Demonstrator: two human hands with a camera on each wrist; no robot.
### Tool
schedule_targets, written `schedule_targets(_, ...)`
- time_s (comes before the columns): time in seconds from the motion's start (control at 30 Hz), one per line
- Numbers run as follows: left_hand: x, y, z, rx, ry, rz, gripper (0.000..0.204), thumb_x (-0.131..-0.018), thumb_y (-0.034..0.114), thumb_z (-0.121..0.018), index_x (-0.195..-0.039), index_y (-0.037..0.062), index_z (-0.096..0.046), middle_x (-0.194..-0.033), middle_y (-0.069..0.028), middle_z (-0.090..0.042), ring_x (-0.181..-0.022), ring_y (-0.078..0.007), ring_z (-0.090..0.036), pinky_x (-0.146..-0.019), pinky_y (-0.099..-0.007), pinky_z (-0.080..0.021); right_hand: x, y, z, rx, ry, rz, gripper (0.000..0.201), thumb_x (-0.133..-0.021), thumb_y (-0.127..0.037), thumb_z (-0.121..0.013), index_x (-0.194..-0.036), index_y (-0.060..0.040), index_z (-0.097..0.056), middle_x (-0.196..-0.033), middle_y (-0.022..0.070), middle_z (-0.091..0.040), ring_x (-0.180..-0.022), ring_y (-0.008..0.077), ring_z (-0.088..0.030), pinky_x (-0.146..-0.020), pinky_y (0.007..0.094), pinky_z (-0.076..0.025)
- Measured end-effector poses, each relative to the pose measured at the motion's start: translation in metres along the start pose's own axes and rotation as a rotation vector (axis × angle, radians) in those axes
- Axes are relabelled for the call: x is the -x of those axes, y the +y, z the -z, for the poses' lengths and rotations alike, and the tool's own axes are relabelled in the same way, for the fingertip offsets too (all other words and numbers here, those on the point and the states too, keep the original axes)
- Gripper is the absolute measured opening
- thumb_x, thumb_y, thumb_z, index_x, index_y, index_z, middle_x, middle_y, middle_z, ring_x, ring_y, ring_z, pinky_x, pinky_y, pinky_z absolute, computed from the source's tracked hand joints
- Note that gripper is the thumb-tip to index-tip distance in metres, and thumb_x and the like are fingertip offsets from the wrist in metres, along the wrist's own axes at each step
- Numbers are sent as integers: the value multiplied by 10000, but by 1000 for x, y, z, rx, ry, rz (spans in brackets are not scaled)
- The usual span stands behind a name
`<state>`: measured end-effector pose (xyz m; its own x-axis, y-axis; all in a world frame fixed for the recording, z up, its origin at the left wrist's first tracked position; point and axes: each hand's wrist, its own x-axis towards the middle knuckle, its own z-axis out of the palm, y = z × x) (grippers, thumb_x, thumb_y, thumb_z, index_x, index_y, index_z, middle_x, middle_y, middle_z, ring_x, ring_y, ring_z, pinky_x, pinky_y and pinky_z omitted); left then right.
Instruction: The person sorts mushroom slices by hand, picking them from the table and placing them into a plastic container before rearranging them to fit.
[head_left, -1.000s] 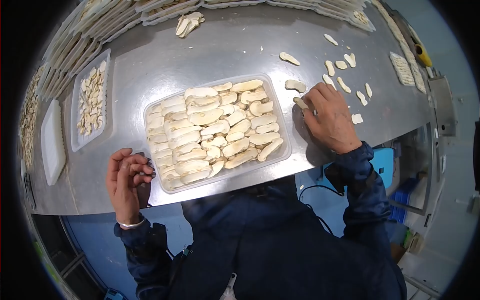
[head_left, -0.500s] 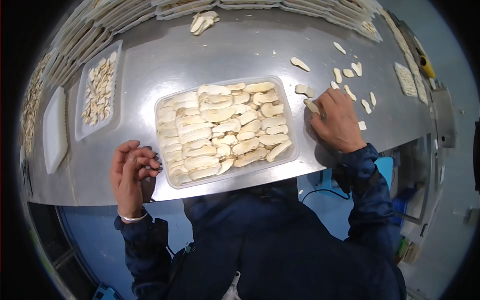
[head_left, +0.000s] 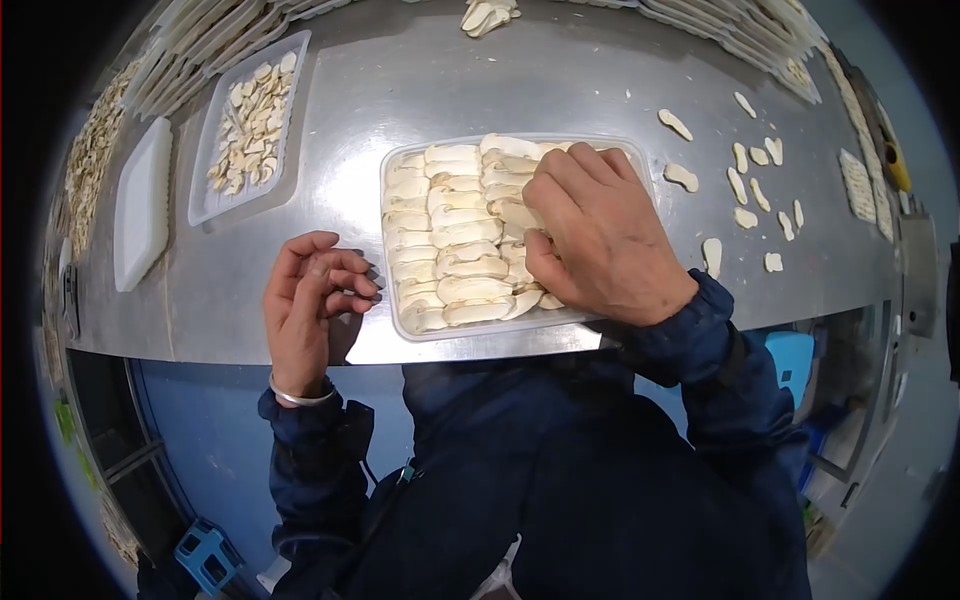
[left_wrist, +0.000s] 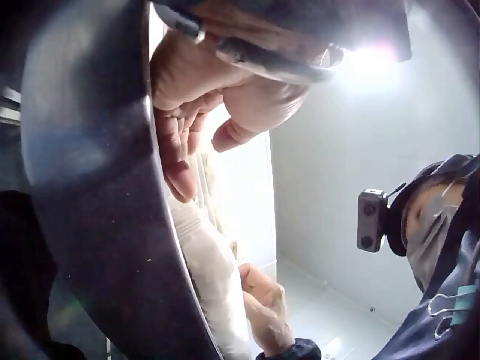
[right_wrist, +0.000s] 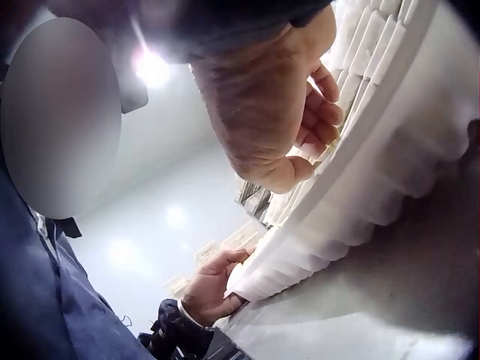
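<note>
A clear plastic tray [head_left: 388, 215] holds overlapping rows of pale mushroom slices [head_left: 465, 232]. Over its right half is my right hand [head_left: 605, 235], knuckles up, with thumb and fingers pinching a mushroom slice [head_left: 514, 212] close above the others. The hand itself covers the tray's right side in the head view. Loosely curled and holding nothing, my left hand [head_left: 315, 305] lies beside the tray's left edge near the table's front. The left wrist view shows this left hand [left_wrist: 217, 94] from below, fingers relaxed.
Several loose slices [head_left: 760, 192] are scattered on the steel table [head_left: 345, 120] at right. Left of the main tray stand a tray of small pieces [head_left: 205, 190] and a white tray [head_left: 143, 205]. Stacked trays [head_left: 210, 50] line the back; a slice pile [head_left: 490, 15] lies before them.
My right hand has moved left from the table beside the tray to over the slices, bringing a mushroom slice. The left hand keeps its pose by the tray. The head view has shifted.
</note>
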<state>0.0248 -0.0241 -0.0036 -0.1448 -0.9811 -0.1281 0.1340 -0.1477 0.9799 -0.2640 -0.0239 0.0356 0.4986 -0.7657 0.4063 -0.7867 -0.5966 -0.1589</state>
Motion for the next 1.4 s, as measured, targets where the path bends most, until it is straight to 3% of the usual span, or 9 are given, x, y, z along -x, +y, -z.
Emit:
schedule_targets(0.6, 0, -3, 2, -28, -8, -4, 266, -999, 161, -441, -1204, -8, -460, -948, -156, -624, -759, -168, -642, -613, -224, -536, 0, 2, -6, 27, 3, -14, 234, -660, -111, -672, -833, -9, -552, -855, 116, -511, -877, 264, -516, -797, 384, -415)
schedule_targets(0.7, 0, -3, 1, -23, -4, -2, 258, -995, 151, -441, -1197, -9, -462, -950, -155, -625, -755, -164, -643, -619, -221, -535, 7, 11, 17, 40, 54, -105, 205, -675, -105, -668, -829, -27, -557, -862, 120, -533, -881, 277, -531, -791, 389, -416)
schedule_targets(0.8, -1, -3, 2, -19, -24, -14, 255, -998, 157, -442, -1193, -6, -463, -950, -152, -625, -754, -163, -642, -622, -224, -532, 42, 66, 42, 185, 163, -314, 196, -742, -61, -614, -937, -43, -610, -876, 157, -598, -836, 309, -581, -742, 390, -447)
schedule_targets(0.9, -2, -4, 3, -27, -34, -21, 259, -1001, 170, -450, -1192, -4, -461, -949, -153, -623, -749, -165, -637, -621, -229, -530, 74, 99, 51, 148, -148, -663, 230, -752, -54, -578, -969, 7, -627, -831, 216, -626, -827, 367, -604, -758, 462, -466)
schedule_targets(1.0, -2, -3, 1, -52, -23, -34, 259, -1002, 173, -449, -1191, -5, -461, -950, -154, -622, -744, -163, -635, -619, -225, -529, 83, 95, 32, 64, -28, -542, 280, -770, -48, -540, -1024, 27, -631, -809, 246, -630, -789, 399, -610, -745, 480, -479)
schedule_targets(1.13, -1, -3, 1, -68, -8, -28, 259, -999, 168, -458, -1189, -9, -459, -942, -153, -622, -738, -158, -632, -611, -213, -526, 78, 83, 30, 167, -91, -500, 291, -769, -15, -506, -1026, 6, -641, -842, 198, -615, -846, 360, -597, -782, 433, -483)
schedule_targets(1.27, -1, -7, 0, -60, 8, -32, 269, -997, 188, -470, -1196, 6, -462, -927, -137, -619, -725, -140, -617, -593, -203, -513, 87, 77, 40, 30, -36, -478, 246, -753, 2, -524, -950, -28, -668, -862, 163, -609, -874, 336, -578, -796, 411, -485)
schedule_targets(1.4, -2, -6, -1, -38, 1, -37, 277, -994, 181, -483, -1200, -1, -460, -925, -134, -618, -720, -135, -616, -586, -195, -513, 100, 103, 57, -75, -48, -492, 164, -760, -21, -537, -875, 2, -652, -898, 146, -620, -898, 331, -579, -799, 411, -481)
